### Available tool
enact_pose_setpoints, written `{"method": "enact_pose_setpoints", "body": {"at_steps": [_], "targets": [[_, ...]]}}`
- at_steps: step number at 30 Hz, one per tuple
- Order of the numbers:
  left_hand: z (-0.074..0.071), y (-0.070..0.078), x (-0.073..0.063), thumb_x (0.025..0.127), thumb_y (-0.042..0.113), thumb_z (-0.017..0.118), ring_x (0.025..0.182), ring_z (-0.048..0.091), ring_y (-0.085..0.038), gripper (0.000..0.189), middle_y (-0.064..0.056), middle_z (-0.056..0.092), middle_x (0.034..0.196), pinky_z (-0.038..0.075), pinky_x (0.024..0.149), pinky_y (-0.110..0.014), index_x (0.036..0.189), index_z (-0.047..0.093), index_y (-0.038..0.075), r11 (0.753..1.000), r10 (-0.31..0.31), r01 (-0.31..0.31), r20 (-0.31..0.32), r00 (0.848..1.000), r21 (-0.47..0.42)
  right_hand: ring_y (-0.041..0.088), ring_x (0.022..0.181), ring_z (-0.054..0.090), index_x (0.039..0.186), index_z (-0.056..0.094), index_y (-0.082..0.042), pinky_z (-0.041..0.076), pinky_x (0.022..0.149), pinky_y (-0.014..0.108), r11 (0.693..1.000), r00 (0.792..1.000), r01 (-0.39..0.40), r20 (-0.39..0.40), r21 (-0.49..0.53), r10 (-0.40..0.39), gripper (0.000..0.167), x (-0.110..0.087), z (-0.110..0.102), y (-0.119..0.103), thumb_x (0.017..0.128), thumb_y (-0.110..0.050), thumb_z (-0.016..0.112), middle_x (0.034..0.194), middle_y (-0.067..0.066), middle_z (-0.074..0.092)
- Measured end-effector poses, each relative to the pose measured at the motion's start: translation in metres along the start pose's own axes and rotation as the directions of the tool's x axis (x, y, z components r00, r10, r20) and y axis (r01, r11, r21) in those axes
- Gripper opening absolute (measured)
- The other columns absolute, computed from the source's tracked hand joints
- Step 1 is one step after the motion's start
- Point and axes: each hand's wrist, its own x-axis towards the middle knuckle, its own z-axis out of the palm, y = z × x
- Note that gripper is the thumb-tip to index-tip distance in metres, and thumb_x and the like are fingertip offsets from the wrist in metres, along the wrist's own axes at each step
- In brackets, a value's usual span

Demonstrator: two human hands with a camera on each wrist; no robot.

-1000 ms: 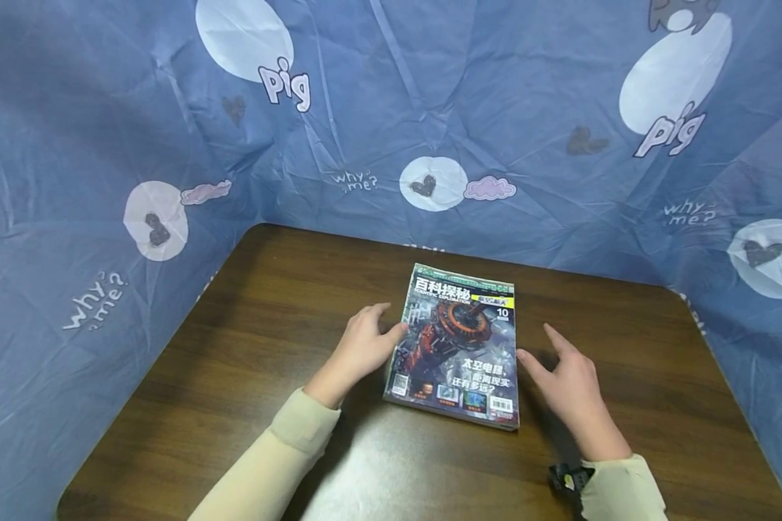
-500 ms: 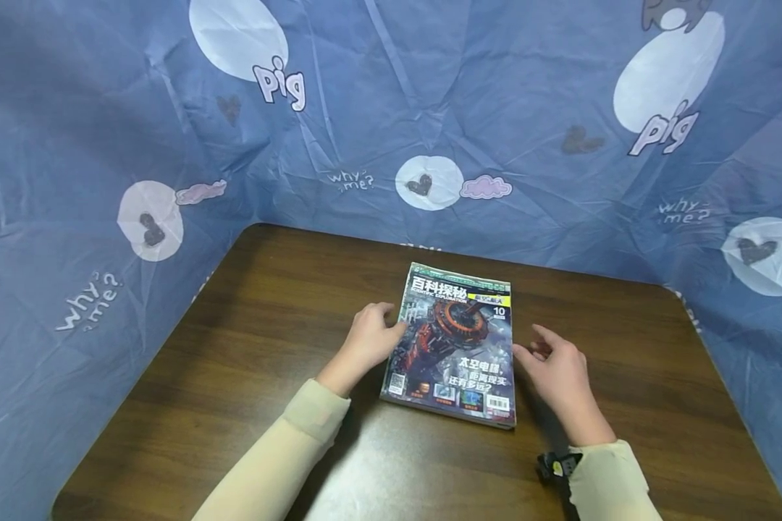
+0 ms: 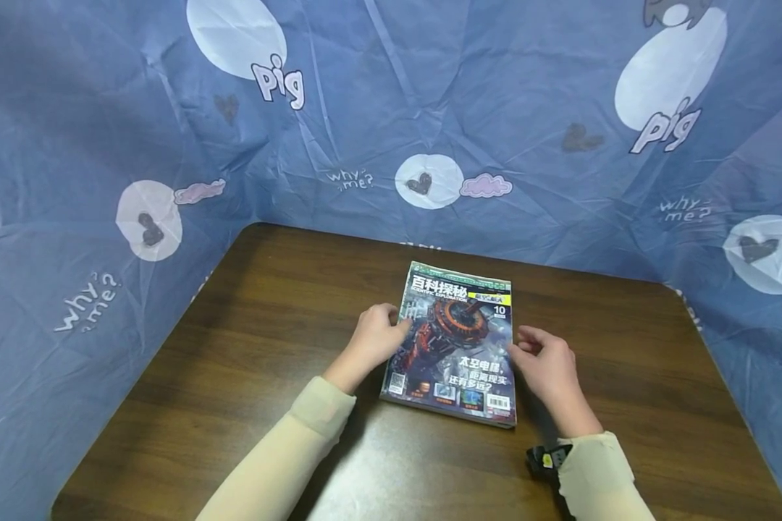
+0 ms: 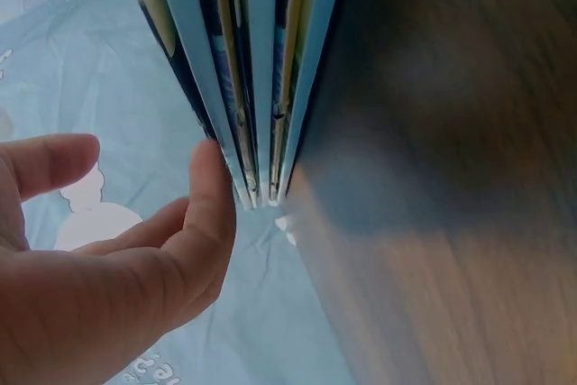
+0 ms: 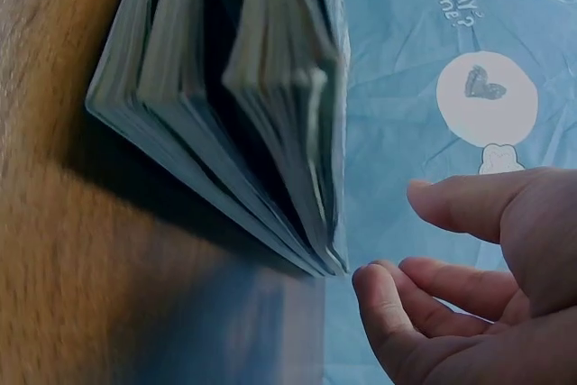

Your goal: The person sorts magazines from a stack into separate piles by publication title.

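Note:
A stack of several magazines (image 3: pixel 452 354) lies on the wooden table, a dark cover with an orange ring-shaped structure on top. My left hand (image 3: pixel 373 339) is at its left edge, thumb over the cover's border. In the left wrist view, a fingertip appears to touch the top magazine beside the spines (image 4: pixel 261 60), while the thumb stands apart. On the opposite side, my right hand (image 3: pixel 547 365) has its thumb by the right edge. The right wrist view shows its bent fingers (image 5: pixel 380 299) close to the page edges (image 5: pixel 270 105); contact cannot be told.
The brown table (image 3: pixel 287 289) has rounded corners and extends around the stack. Blue printed cloth (image 3: pixel 352 108) hangs behind it and at both sides. A small black device (image 3: pixel 547 459) sits at the right wrist.
My right hand has moved left toward the stack, and its fingers have bent more. The left hand has shifted slightly right, its thumb further over the cover. The magazines stay in place.

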Motion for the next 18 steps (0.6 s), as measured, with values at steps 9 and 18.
{"method": "enact_pose_setpoints", "body": {"at_steps": [9, 18], "targets": [[0.0026, -0.0021, 0.0026, 0.094, 0.024, 0.070, 0.108, 0.064, -0.038, 0.044, -0.025, 0.068, 0.113, 0.050, 0.096, -0.048, 0.119, 0.066, -0.013, 0.999, -0.031, 0.031, 0.029, 0.999, -0.004, 0.033, 0.107, 0.063, 0.135, 0.059, 0.007, 0.053, 0.090, 0.048, 0.998, 0.997, -0.057, 0.053, -0.004, 0.057, 0.049, -0.0010, 0.0055, 0.0019, 0.095, -0.018, 0.073, 0.118, 0.022, 0.066], [0.0020, -0.0035, 0.0063, 0.095, 0.025, 0.069, 0.108, 0.064, -0.038, 0.043, -0.025, 0.068, 0.113, 0.051, 0.095, -0.048, 0.118, 0.067, -0.012, 0.999, -0.040, 0.040, 0.031, 0.999, 0.008, 0.032, 0.107, 0.063, 0.137, 0.058, 0.007, 0.053, 0.089, 0.048, 0.998, 0.997, -0.065, 0.043, -0.005, 0.066, 0.050, 0.0015, 0.0110, 0.0053, 0.096, -0.018, 0.073, 0.118, 0.022, 0.066]]}}
